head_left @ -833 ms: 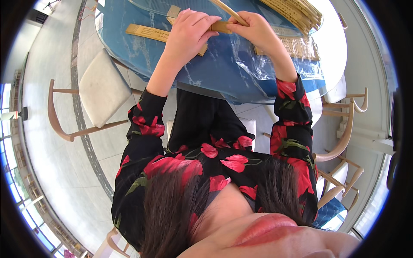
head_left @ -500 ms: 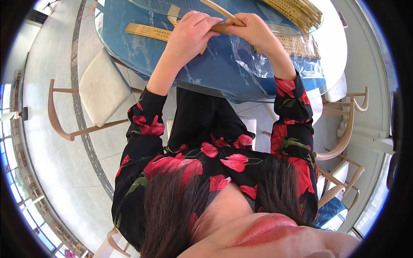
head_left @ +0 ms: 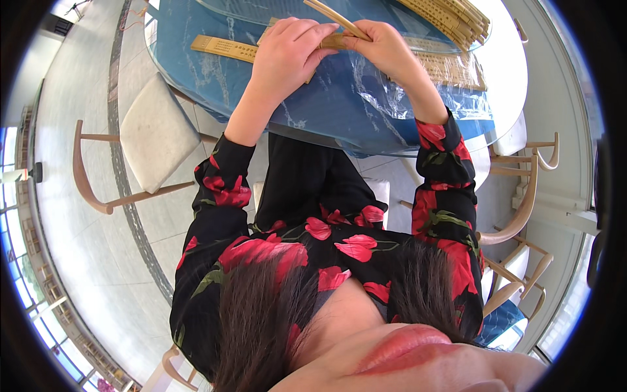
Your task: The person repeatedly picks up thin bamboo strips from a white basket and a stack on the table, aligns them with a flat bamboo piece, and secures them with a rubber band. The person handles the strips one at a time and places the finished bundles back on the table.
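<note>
At the table's near side, my right hand [head_left: 385, 51] is closed on a pair of pale wooden chopsticks [head_left: 331, 16], which slant up to the left. Between my hands runs a tan printed strip [head_left: 333, 41] that looks like a chopstick sleeve. My left hand [head_left: 287, 55] pinches its left end, and my right fingers hold the other end. Beside my left hand, a flat tan sleeve [head_left: 225, 47] with dark print lies on the table. Part of another tan strip [head_left: 269, 27] shows behind my left hand, mostly hidden by it.
A blue marbled table [head_left: 196, 78] carries a glass turntable at its far side. A pile of tan printed sleeves [head_left: 450, 19] lies at the far right, with more strips [head_left: 457, 70] under clear plastic nearer me. A cushioned wooden chair [head_left: 153, 134] stands at the left, others at the right.
My left hand has shifted slightly left and covers more of the strip behind it. My right hand and the chopsticks stay nearly in place.
</note>
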`<act>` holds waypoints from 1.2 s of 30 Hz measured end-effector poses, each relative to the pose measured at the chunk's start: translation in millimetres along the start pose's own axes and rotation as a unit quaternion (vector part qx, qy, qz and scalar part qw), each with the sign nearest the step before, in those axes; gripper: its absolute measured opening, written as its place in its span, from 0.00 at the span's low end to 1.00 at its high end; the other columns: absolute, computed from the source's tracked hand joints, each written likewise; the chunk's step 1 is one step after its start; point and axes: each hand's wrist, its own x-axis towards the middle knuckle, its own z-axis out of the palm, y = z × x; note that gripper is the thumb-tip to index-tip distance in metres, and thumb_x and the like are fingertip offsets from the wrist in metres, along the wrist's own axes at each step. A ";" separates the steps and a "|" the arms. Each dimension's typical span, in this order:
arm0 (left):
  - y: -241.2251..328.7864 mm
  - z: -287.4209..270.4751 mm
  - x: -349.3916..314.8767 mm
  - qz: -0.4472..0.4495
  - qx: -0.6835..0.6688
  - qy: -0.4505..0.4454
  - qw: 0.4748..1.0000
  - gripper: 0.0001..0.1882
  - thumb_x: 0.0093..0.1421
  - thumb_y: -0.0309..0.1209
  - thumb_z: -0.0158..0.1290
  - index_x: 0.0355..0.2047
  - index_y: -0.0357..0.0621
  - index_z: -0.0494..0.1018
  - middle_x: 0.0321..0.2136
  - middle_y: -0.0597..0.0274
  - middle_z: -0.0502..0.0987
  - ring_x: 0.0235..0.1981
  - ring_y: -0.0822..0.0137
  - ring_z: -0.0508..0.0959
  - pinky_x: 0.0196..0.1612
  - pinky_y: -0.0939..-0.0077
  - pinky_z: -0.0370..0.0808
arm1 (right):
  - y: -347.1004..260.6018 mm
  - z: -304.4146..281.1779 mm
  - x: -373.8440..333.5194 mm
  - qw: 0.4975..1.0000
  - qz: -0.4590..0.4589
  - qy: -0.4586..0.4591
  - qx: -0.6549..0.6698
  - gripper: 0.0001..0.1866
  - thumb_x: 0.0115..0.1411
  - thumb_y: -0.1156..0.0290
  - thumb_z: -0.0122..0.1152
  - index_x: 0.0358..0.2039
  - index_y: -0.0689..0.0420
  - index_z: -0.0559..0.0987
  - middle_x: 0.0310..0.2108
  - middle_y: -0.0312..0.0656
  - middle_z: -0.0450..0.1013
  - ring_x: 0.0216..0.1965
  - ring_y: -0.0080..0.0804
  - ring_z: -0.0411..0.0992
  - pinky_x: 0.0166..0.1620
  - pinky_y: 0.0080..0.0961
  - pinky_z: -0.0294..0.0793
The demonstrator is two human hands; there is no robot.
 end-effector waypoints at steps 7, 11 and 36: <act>0.5 0.5 0.1 -0.012 -0.031 0.014 0.999 0.16 0.53 0.34 0.67 0.43 0.49 0.83 0.36 0.67 0.81 0.38 0.61 0.80 0.42 0.67 0.78 | -4.5 4.9 -3.1 0.999 -0.014 -0.004 0.051 0.16 0.64 0.59 0.66 0.38 0.61 0.85 0.22 0.35 0.71 0.25 0.22 0.66 0.31 0.26 0.65; -0.6 0.8 0.0 -0.014 -0.049 0.019 0.999 0.15 0.53 0.32 0.68 0.41 0.48 0.83 0.35 0.66 0.81 0.37 0.61 0.79 0.42 0.67 0.77 | -6.8 -0.6 -1.2 0.999 -0.035 -0.024 -0.013 0.17 0.66 0.56 0.64 0.38 0.60 0.84 0.20 0.35 0.68 0.24 0.24 0.65 0.30 0.28 0.64; -5.3 -8.4 2.0 -0.011 -0.068 0.006 0.998 0.17 0.52 0.30 0.69 0.43 0.47 0.82 0.34 0.65 0.78 0.38 0.59 0.77 0.44 0.68 0.75 | -5.9 -49.0 -20.9 0.989 -0.032 -0.121 -0.081 0.16 0.74 0.58 0.53 0.45 0.51 0.88 0.18 0.33 0.63 0.20 0.21 0.60 0.25 0.25 0.58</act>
